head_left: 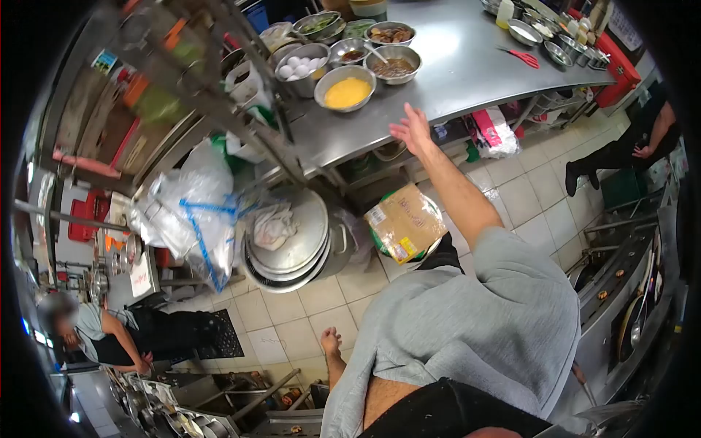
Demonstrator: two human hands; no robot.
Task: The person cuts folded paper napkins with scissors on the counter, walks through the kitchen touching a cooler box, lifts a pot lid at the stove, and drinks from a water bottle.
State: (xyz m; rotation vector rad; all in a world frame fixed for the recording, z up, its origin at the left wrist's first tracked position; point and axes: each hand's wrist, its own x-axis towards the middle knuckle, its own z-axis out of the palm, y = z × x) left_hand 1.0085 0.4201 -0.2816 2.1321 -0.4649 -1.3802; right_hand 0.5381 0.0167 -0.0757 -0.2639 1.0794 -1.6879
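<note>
My right hand [412, 130] reaches over the near edge of the steel table [467, 58], fingers apart and holding nothing. Nearest to it are a metal bowl of yellow beaten egg [347, 90] and a bowl of brown sauce [394, 66] with a spoon in it. Behind these stand a pot of white eggs [298, 68], a small bowl of dark sauce [349, 54] and a bowl of brown food pieces [389, 33]. Low at my left side, my left hand [331, 341] hangs over the floor with curled fingers and nothing visible in it.
A cardboard box [405, 223] lies near my feet. Large lidded pots [288, 233] with a cloth on top stand left of it, beside plastic bags [193, 208]. Red scissors [522, 57] lie on the table. One person [131, 328] is at left, another [635, 139] at right.
</note>
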